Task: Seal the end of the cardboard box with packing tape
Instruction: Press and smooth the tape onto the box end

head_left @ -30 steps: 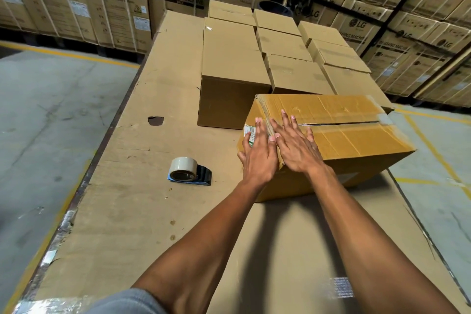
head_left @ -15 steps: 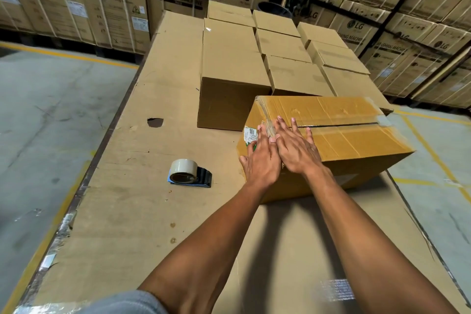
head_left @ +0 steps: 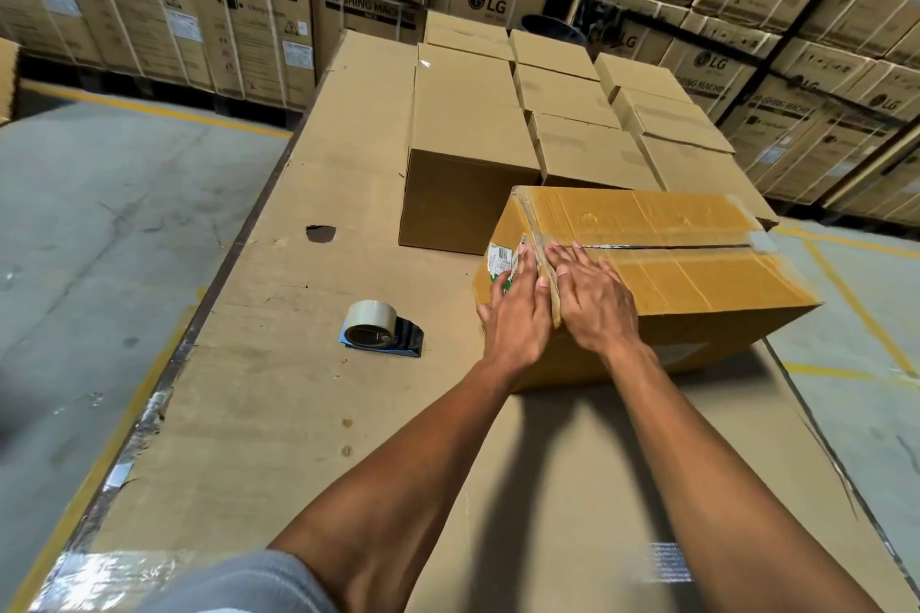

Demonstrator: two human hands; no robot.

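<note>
A tape-covered cardboard box (head_left: 687,274) lies on the cardboard-topped table (head_left: 279,413), its near left end turned toward me. My left hand (head_left: 515,314) presses flat on that end face, beside a small printed label (head_left: 499,259). My right hand (head_left: 595,301) lies flat on the top of the box at the same corner, fingers spread over the tape along the edge. Neither hand holds anything. A tape dispenser (head_left: 381,331) with a roll of packing tape rests on the table to the left of the box, apart from both hands.
Several closed plain cardboard boxes (head_left: 468,129) stand in rows behind the box. Stacks of large LG washing machine cartons (head_left: 239,0) line the back and right. A small hole (head_left: 320,233) marks the table top. Concrete floor (head_left: 99,234) drops off to the left and right.
Both hands have slid a little down and toward me along the box's near left edge, staying flat on it. The box and the tape dispenser have not moved.
</note>
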